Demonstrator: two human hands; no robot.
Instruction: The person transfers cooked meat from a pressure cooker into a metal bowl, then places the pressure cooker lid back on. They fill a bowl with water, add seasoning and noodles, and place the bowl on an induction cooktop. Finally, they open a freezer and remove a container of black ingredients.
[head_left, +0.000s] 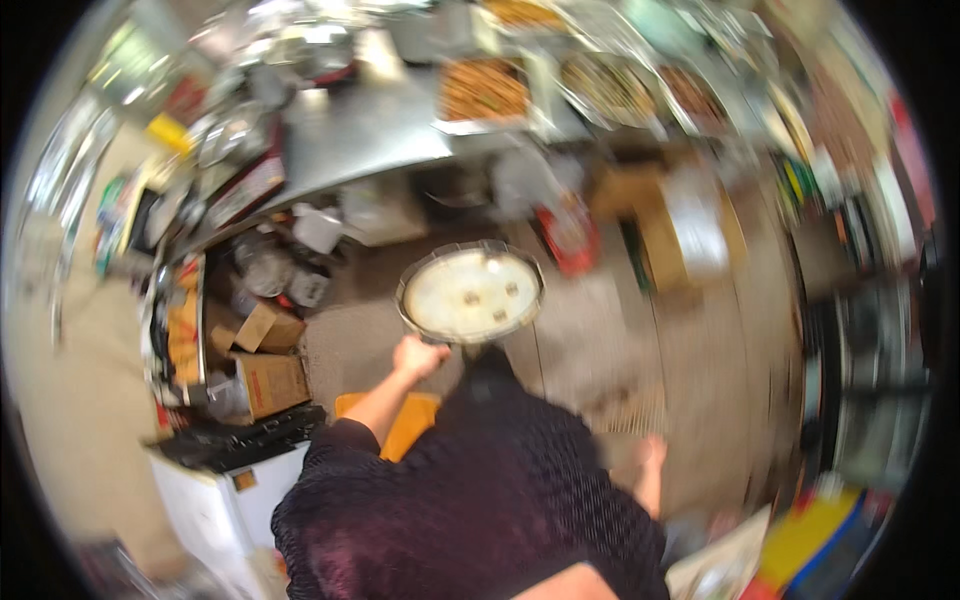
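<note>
My left hand (421, 358) is closed on the near left edge of a round, shallow pan-like vessel (465, 294). It has a dark, ribbed-looking rim and a pale inside. Several small dark square marks show on that pale surface, and blur hides whether they are pieces or spots. The vessel is held out in front of my dark clothing, over the brown floor. Down at my right side hangs my right hand (651, 451), badly blurred. Its fingers are not clear, and I see no distinct thing in it.
Ahead runs a steel counter (360, 142) with a foil tray of orange-brown food (484, 90) and more trays. Below it are a red container (570, 236) and a cardboard box (682, 240). Cartons (271, 384) and a white cabinet (217, 499) stand left, shelving (877, 360) right.
</note>
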